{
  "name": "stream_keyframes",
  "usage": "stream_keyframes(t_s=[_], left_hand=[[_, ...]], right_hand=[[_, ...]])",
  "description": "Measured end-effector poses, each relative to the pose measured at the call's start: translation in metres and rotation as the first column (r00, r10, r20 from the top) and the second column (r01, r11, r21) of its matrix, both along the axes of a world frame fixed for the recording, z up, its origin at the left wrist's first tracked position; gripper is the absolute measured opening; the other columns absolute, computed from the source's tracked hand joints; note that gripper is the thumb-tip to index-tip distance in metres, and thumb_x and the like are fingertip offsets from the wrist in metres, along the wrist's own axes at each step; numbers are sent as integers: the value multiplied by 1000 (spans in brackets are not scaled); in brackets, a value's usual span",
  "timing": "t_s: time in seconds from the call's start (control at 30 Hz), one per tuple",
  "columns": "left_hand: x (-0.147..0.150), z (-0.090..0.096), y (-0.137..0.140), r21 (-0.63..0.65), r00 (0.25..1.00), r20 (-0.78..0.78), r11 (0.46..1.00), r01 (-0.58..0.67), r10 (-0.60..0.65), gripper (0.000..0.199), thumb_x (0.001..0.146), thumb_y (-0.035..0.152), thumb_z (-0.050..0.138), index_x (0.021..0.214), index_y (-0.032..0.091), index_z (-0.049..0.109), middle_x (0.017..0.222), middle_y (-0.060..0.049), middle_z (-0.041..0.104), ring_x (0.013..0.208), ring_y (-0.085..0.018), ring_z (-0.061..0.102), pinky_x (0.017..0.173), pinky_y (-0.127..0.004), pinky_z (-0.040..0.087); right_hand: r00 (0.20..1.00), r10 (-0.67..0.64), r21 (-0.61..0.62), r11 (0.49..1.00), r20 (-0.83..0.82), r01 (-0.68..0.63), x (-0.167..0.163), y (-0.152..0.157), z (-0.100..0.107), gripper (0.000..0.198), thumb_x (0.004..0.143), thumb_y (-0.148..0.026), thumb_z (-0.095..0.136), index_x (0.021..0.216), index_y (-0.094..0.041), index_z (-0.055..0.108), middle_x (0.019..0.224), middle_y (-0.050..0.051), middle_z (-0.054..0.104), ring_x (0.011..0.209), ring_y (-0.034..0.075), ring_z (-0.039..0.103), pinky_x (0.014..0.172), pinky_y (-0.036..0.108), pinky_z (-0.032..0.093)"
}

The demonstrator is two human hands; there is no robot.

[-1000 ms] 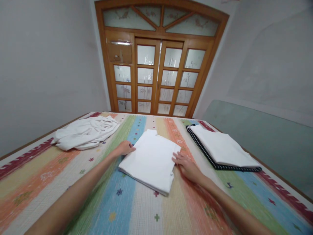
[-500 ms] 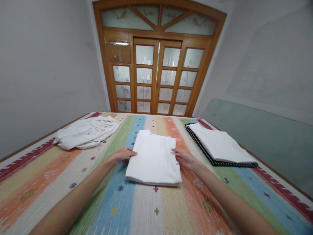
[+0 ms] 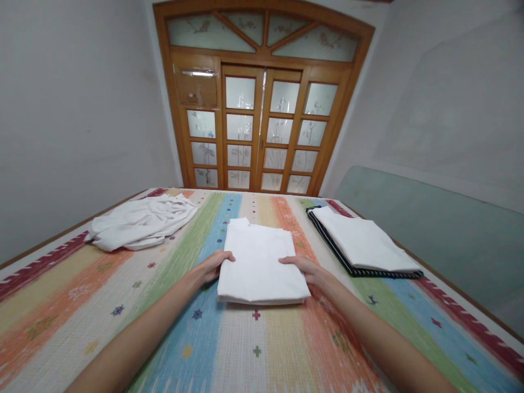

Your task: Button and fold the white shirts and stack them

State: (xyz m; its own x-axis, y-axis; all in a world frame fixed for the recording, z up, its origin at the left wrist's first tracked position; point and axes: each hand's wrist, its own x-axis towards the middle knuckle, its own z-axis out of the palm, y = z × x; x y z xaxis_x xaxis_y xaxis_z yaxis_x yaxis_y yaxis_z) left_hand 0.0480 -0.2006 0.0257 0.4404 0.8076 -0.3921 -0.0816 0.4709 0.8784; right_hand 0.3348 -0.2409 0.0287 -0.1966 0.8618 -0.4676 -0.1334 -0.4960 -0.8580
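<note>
A white garment folded into a flat rectangle (image 3: 262,267) is in the middle of the striped cloth, between my two hands. My left hand (image 3: 216,265) grips its left edge, thumb on top and the other fingers hidden beneath. On the opposite edge, my right hand (image 3: 305,268) holds it the same way, the thumb lying further in over the fabric. The front edge appears slightly raised off the cloth. Whether the garment is a shirt I cannot tell for certain.
A crumpled white garment (image 3: 143,222) lies at the left. At the right, a folded white garment (image 3: 364,240) rests on a black-and-white striped one (image 3: 333,245). The colourful striped cloth (image 3: 241,349) covers the surface, with walls close on both sides and wooden doors beyond.
Both hands have closed further in over the folded garment's sides. Its front edge has shifted a little to the right and lifted slightly. The view has turned slightly.
</note>
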Motion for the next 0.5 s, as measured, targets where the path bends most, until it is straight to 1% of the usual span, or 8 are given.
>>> stream_keyframes(t_s=[0.1,0.17,0.23,0.3,0.37,0.43,0.5], left_hand=[[12,8,-2,65,998,64,998,-9,5,66,54,9,64,119,14,52,105,-12,71,94,-27,68,74,-33,56],[23,17,-3,100,994,109,995,-25,15,72,53,8,65,123,15,49,111,-13,69,98,-28,67,77,-34,56],[41,29,-2,137,986,167,990,-38,14,74,53,7,66,124,15,48,116,-13,67,101,-28,66,82,-36,55],[66,41,0,186,972,233,982,-45,0,76,52,5,66,125,17,47,120,-13,65,104,-28,65,87,-37,54],[96,53,4,230,959,283,972,-55,-13,79,51,2,65,126,18,45,123,-12,64,104,-27,64,89,-37,53],[131,63,10,258,953,303,964,-65,-17,80,51,1,65,126,20,44,124,-12,62,103,-26,64,86,-37,54],[169,72,16,281,944,329,957,-71,-27,80,51,0,64,125,20,43,124,-12,62,99,-24,64,82,-35,55]], right_hand=[[1000,19,129,991,23,-21,11,2,12,37,64,-12,73,99,-14,65,102,12,74,93,25,70,89,38,54],[999,23,217,976,30,-29,25,2,29,42,62,-11,74,103,-15,64,109,12,72,96,26,70,92,40,53],[998,16,262,965,60,-31,44,2,48,46,61,-13,76,105,-16,63,112,12,71,96,27,70,92,41,54],[993,-18,289,957,117,-17,69,2,69,50,62,-14,78,109,-17,61,113,12,71,95,27,70,90,42,55],[980,-60,313,950,192,-3,99,2,87,54,62,-17,80,112,-18,60,112,12,71,92,28,71,86,42,58],[957,-111,309,951,269,23,131,1,103,55,62,-21,81,112,-18,59,107,12,73,85,27,72,78,40,60],[926,-181,325,943,330,69,164,2,116,58,60,-23,83,113,-19,59,104,11,74,81,26,72,73,38,61]])
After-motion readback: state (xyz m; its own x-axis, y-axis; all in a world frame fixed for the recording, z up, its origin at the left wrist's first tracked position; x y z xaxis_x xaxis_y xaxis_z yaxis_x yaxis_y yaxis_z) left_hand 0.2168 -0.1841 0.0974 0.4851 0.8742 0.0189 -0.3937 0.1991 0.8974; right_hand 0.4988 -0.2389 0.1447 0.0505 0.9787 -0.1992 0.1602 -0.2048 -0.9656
